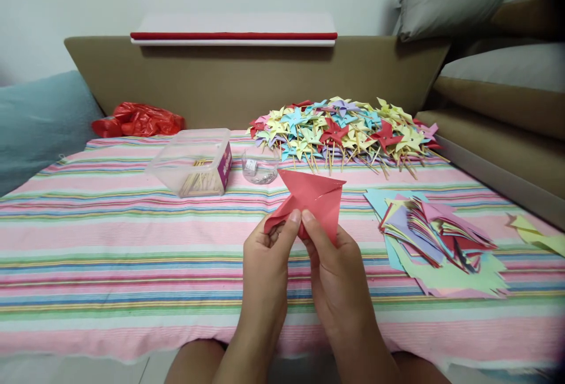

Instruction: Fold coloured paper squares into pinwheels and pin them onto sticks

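Note:
A red sheet of paper (315, 196), with cut edges and one part bent inward on the left, is held up between both hands above the striped cloth. My left hand (276, 243) pinches its lower left part, thumb on top. My right hand (329, 249) grips the lower right part, its thumb tip close beside the left one. The fingertips behind the paper are hidden. Just beyond the paper stands a round clear container (260, 167) with small shiny pieces in it. A clear plastic box (194, 166) holding thin wooden sticks lies to its left.
Finished paper pinwheels (339, 131) on sticks are heaped at the back. Stacked cut coloured papers (436, 237) lie to the right, with yellow scraps (536, 236) beyond. A red plastic bag (139, 119) sits at back left. Cushions (507, 78) border the right side.

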{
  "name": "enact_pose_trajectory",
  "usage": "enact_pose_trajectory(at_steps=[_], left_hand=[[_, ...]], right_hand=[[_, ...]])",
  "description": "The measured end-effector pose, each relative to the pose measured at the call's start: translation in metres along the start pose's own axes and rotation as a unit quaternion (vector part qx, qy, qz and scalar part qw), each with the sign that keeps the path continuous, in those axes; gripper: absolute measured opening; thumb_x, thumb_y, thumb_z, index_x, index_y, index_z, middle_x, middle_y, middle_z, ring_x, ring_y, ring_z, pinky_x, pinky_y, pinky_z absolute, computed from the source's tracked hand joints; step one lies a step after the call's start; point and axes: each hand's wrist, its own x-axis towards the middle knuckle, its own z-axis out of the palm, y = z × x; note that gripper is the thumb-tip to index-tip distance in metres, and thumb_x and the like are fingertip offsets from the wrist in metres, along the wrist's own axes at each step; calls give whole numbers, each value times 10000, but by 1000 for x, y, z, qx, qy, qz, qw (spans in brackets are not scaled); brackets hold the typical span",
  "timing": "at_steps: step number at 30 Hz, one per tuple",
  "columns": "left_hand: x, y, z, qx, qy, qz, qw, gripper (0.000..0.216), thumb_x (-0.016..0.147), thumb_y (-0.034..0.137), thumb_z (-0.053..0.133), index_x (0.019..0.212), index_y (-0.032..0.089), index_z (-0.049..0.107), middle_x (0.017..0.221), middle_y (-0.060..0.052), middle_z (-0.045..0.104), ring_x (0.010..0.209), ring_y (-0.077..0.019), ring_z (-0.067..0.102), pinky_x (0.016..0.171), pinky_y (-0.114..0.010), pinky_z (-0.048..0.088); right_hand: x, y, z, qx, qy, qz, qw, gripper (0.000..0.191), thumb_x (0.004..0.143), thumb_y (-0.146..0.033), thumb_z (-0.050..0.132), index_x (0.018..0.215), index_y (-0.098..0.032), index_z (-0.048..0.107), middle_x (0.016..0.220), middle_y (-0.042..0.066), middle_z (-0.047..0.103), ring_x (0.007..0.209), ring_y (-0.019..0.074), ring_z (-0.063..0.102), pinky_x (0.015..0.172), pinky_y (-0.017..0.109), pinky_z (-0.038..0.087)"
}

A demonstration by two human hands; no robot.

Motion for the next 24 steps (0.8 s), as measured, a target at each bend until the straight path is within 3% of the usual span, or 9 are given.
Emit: enact_pose_trajectory(at_steps=[4, 7, 10, 12, 16, 19, 24], left_hand=[[3, 3, -2, -41, 1, -11, 999, 198, 834, 334, 787, 931, 162, 780, 871, -36, 757, 872, -152, 683, 864, -264, 532], [6, 5, -5, -74, 28, -33, 996, 197, 789, 331, 828, 848, 152, 770, 821, -22, 733, 784, -120, 653, 784, -228, 530], [9, 6, -8, -96, 41, -52, 993, 215, 764, 333, 847, 856, 151, 779, 831, -28, 730, 755, -113, 645, 753, -224, 533], [9, 5, -9, -102, 45, -55, 992, 214, 762, 331, 849, 855, 150, 785, 834, -32, 732, 753, -111, 647, 744, -219, 534], [9, 5, -10, -97, 50, -46, 993, 203, 755, 310, 853, 851, 144, 787, 829, -31, 740, 747, -108, 653, 742, -216, 538], [8, 7, -9, -87, 49, -26, 995, 184, 753, 300, 855, 822, 144, 784, 805, -21, 749, 735, -105, 661, 758, -217, 545], [5, 11, -6, -34, 35, -4, 999, 192, 780, 300, 834, 892, 149, 793, 844, -34, 783, 807, -143, 711, 814, -242, 556]], right_hand=[[3, -10, -5, -5, -19, -7, 1000, 247, 895, -462, 685, 910, -215, 687, 1007, 39, 746, 955, 219, 687, 826, 333, 559], [7, -24, -14, 9, 6, -42, 999, 221, 920, -423, 649, 1065, -267, 590, 1024, 15, 734, 902, 188, 708, 783, 317, 567], [8, -36, -26, -84, -12, -131, 988, 435, 874, -271, 721, 1221, -357, 472, 1165, -1, 710, 970, 175, 711, 888, 353, 554], [8, -42, -33, -177, -78, -158, 968, 417, 884, -239, 713, 1233, -366, 524, 1272, 17, 665, 1102, 196, 674, 967, 384, 530], [7, -46, -39, -290, -185, -150, 927, 163, 928, -271, 671, 1082, -302, 715, 1297, 48, 638, 1225, 249, 602, 1039, 433, 502], [7, -46, -38, -304, -180, -162, 921, 94, 928, -286, 682, 1000, -279, 741, 1195, 46, 673, 1160, 241, 626, 1008, 417, 517], [8, -44, -36, -266, -151, -138, 942, 63, 921, -315, 702, 936, -257, 723, 1028, 21, 688, 1015, 183, 646, 879, 292, 535]])
